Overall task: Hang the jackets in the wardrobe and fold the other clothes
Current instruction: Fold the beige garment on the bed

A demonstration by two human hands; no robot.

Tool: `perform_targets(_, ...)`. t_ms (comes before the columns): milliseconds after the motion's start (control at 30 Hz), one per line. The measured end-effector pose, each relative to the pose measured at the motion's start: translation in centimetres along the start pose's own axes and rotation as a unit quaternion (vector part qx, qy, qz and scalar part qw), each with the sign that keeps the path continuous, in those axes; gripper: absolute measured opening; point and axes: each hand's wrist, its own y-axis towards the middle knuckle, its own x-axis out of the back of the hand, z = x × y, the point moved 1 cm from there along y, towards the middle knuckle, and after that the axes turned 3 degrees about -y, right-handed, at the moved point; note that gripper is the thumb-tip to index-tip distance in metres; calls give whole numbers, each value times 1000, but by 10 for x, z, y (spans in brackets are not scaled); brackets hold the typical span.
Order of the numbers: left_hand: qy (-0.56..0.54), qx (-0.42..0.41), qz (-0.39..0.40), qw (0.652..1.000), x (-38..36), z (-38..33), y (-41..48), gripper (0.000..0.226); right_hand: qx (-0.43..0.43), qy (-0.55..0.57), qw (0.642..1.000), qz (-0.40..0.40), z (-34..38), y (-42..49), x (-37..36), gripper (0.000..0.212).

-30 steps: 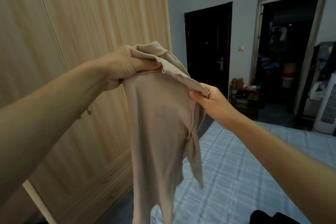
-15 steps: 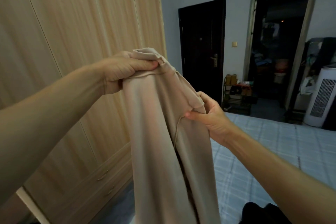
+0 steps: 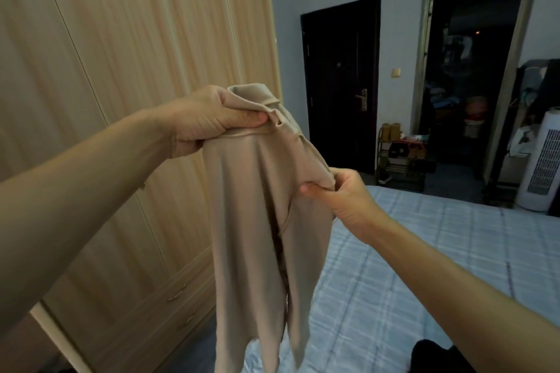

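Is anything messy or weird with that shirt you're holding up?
A little. The beige long-sleeved top hangs lopsided: the left hand bunches its collar high, while the right hand pinches one shoulder lower. Nothing looks torn or stained.

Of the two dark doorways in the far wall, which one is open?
The right doorway, in the pale frame, is open: a cluttered room shows through it. The left door is shut, a black leaf with a metal handle.
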Motion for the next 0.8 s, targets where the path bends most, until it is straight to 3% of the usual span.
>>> perform_targets(167, 64, -37, -33, 997, 12, 7, -5, 40, 76, -63, 993, -63, 18, 6, 18, 17)
perform_targets(267, 26, -56, -38, 997, 14, 10, -3, 47, 106, -76, 989, -70, 33, 2, 27, 21)
perform_targets(333, -12, -61, -21, 998, 8, 5, -4, 37, 78, -83, 993, -35, 35, -5, 32, 19)
perform_targets(467, -14, -75, -4, 997, -4, -7, -2, 33, -71, -62, 995, 45, 15, -26, 33, 39)
perform_targets(533, -13, -84, -6, 996, -6, -11, 0, 30, -122, -41, 988, 86, 4, -36, 29, 39)
perform_targets(667, 16, -91, 3, 996, -1, -11, -1, 32, -102, -79, 990, 63, -6, -40, 31, 32)
perform_targets(800, 53, -97, -19, 994, 12, 1, -5, 62, -35, -127, 991, -1, 6, -36, 45, 23)
